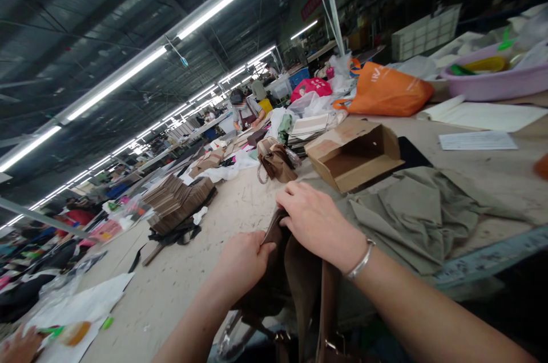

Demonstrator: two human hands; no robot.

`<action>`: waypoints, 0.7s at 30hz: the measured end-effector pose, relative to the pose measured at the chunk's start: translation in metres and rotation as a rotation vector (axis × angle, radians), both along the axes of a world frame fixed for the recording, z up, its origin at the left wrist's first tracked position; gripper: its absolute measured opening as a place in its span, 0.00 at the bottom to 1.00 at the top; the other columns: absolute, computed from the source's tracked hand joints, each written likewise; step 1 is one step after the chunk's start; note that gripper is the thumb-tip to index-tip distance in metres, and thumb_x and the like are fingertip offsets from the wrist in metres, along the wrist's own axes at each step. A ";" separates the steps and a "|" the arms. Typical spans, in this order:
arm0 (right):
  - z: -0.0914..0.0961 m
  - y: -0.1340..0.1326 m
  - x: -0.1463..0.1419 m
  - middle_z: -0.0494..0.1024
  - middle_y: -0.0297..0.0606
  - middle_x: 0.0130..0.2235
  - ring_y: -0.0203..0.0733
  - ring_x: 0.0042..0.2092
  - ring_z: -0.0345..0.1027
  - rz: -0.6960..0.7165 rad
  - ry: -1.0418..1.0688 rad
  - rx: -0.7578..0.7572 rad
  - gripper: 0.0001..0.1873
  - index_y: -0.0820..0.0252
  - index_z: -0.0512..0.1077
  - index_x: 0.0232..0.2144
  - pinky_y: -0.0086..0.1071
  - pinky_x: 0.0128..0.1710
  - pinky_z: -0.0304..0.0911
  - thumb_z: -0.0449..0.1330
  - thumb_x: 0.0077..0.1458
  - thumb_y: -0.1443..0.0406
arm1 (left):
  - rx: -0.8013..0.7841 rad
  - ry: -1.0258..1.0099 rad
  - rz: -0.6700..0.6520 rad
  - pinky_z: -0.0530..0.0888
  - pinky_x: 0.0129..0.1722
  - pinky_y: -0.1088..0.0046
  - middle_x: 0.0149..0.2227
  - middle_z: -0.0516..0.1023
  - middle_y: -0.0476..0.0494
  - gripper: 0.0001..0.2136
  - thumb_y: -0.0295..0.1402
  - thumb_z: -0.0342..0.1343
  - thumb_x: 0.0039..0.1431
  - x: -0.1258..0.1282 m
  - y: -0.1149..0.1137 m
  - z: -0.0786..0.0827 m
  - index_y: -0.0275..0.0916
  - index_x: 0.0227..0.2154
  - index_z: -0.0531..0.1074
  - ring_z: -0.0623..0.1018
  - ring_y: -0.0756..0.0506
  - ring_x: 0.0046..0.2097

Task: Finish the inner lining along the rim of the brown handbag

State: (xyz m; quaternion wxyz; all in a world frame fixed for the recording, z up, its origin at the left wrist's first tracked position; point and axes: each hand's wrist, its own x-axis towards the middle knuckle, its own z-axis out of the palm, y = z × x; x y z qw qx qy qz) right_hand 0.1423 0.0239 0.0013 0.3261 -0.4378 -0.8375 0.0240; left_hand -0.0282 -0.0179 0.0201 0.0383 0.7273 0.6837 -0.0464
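A brown bag [299, 280] with straps and metal buckles hangs at the near edge of the worktable, its lower part cut off by the frame. My left hand [242, 263] pinches the upper edge of the bag between thumb and fingers. Just to the right and a little farther away, my right hand [314, 217] is closed over the same edge, with its fingertips partly hidden. Below my right wrist runs a brown strap [329, 300]. Beyond my hands, a smaller brown bag [278, 162] sits on the table.
An opened cardboard box [355, 154] and a crumpled grey-green cloth [411, 217] lie to the right. Behind them are an orange bag [383, 92] and a purple basin [500, 80]. Stacked brown pieces [177, 203] stand left. Another person's hand [21, 346] shows bottom left.
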 end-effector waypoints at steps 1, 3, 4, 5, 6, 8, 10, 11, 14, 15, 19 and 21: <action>0.000 0.000 0.000 0.70 0.39 0.40 0.44 0.43 0.63 0.001 0.002 -0.011 0.07 0.58 0.65 0.36 0.33 0.38 0.57 0.58 0.52 0.68 | -0.012 0.003 0.002 0.54 0.25 0.73 0.22 0.71 0.47 0.13 0.37 0.47 0.57 0.000 0.001 0.002 0.37 0.22 0.68 0.67 0.49 0.25; 0.000 0.001 0.001 0.71 0.38 0.39 0.44 0.42 0.64 0.005 -0.006 -0.035 0.10 0.58 0.64 0.38 0.33 0.37 0.57 0.57 0.52 0.69 | -0.054 -0.035 0.004 0.57 0.26 0.74 0.24 0.73 0.47 0.11 0.38 0.49 0.56 0.001 0.002 0.006 0.37 0.25 0.70 0.70 0.48 0.27; -0.001 0.001 0.002 0.71 0.38 0.39 0.44 0.42 0.64 0.012 -0.014 -0.046 0.10 0.59 0.63 0.38 0.33 0.37 0.57 0.57 0.52 0.69 | -0.076 -0.079 0.005 0.59 0.27 0.74 0.26 0.75 0.47 0.10 0.38 0.51 0.55 0.002 0.002 0.009 0.38 0.28 0.71 0.72 0.47 0.29; -0.001 0.001 0.002 0.72 0.38 0.39 0.43 0.42 0.64 0.019 -0.022 -0.055 0.10 0.59 0.63 0.39 0.33 0.37 0.57 0.57 0.52 0.69 | -0.092 -0.135 0.004 0.61 0.29 0.74 0.29 0.77 0.47 0.09 0.38 0.53 0.53 0.003 0.002 0.012 0.39 0.32 0.72 0.73 0.46 0.32; -0.001 0.002 0.003 0.72 0.38 0.39 0.43 0.42 0.65 0.023 -0.029 -0.061 0.10 0.59 0.63 0.39 0.33 0.37 0.57 0.58 0.52 0.69 | -0.102 -0.193 0.001 0.63 0.31 0.73 0.33 0.78 0.46 0.11 0.38 0.55 0.51 0.004 0.002 0.014 0.40 0.37 0.72 0.74 0.45 0.34; -0.002 0.002 0.004 0.72 0.38 0.38 0.44 0.42 0.65 0.027 -0.030 -0.065 0.10 0.59 0.64 0.38 0.33 0.37 0.57 0.58 0.52 0.68 | -0.105 -0.290 -0.013 0.66 0.37 0.71 0.38 0.78 0.45 0.18 0.35 0.58 0.49 0.006 0.002 0.017 0.41 0.44 0.70 0.75 0.43 0.39; -0.003 0.003 0.004 0.73 0.38 0.37 0.44 0.42 0.65 0.028 -0.018 -0.059 0.08 0.59 0.65 0.36 0.33 0.37 0.57 0.58 0.52 0.68 | -0.106 -0.352 -0.045 0.68 0.42 0.68 0.41 0.77 0.44 0.21 0.31 0.58 0.47 0.008 0.002 0.018 0.41 0.47 0.68 0.75 0.42 0.43; -0.004 0.004 0.004 0.73 0.37 0.37 0.43 0.41 0.65 0.038 -0.012 -0.053 0.07 0.59 0.66 0.36 0.33 0.37 0.57 0.58 0.52 0.68 | -0.112 -0.378 -0.067 0.68 0.44 0.67 0.43 0.77 0.44 0.21 0.30 0.58 0.47 0.008 0.001 0.018 0.40 0.47 0.68 0.74 0.42 0.45; -0.006 0.005 0.003 0.73 0.36 0.36 0.43 0.40 0.66 0.071 -0.009 -0.036 0.04 0.58 0.68 0.34 0.33 0.37 0.57 0.57 0.53 0.68 | -0.123 -0.448 -0.103 0.67 0.49 0.65 0.49 0.73 0.41 0.27 0.29 0.59 0.45 0.005 0.000 0.017 0.40 0.52 0.64 0.72 0.41 0.50; -0.006 0.005 0.003 0.73 0.36 0.36 0.43 0.40 0.66 0.079 -0.012 -0.035 0.03 0.58 0.68 0.33 0.33 0.37 0.56 0.57 0.53 0.68 | -0.134 -0.471 -0.112 0.67 0.50 0.64 0.51 0.72 0.41 0.31 0.30 0.60 0.45 0.003 0.000 0.017 0.40 0.55 0.62 0.71 0.40 0.51; -0.007 0.006 0.002 0.73 0.37 0.35 0.43 0.40 0.66 0.088 -0.021 -0.042 0.03 0.58 0.70 0.32 0.33 0.37 0.56 0.58 0.53 0.65 | -0.158 -0.544 -0.150 0.67 0.51 0.66 0.55 0.68 0.42 0.38 0.37 0.64 0.43 -0.002 0.000 0.018 0.42 0.58 0.56 0.69 0.40 0.53; -0.008 0.006 0.002 0.73 0.37 0.35 0.42 0.40 0.65 0.085 -0.023 -0.040 0.03 0.58 0.70 0.32 0.33 0.37 0.56 0.58 0.53 0.65 | -0.105 -0.539 -0.148 0.68 0.49 0.67 0.51 0.72 0.44 0.32 0.38 0.62 0.46 0.000 0.002 0.016 0.42 0.56 0.61 0.71 0.41 0.50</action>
